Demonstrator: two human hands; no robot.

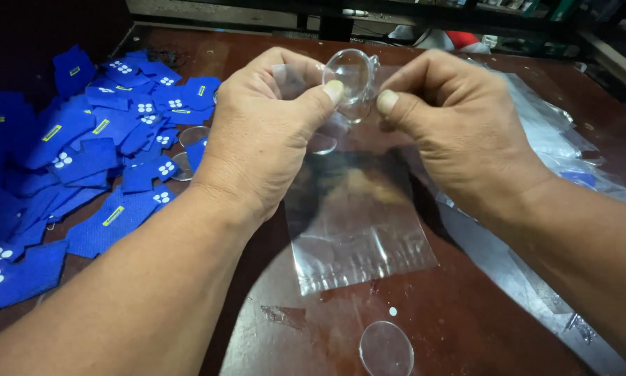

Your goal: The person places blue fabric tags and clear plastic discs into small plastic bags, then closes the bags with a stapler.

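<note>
My left hand [271,125] and my right hand [452,118] are raised together above a dark brown table [480,313]. Between the thumbs sits a small clear plastic round piece [351,73] with a little loop at its edge. Both hands also pinch the top of a clear plastic bag [358,216], which hangs down toward the table. A second clear disc [322,144] shows through the bag just under my left thumb. A loose clear disc [386,348] lies on the table near the front edge.
A heap of blue fabric patches [90,160] with white dots and yellow tags covers the left side, with clear discs [191,136] among them. A stack of clear plastic bags [556,146] lies at the right. Shelving and clutter stand behind the table.
</note>
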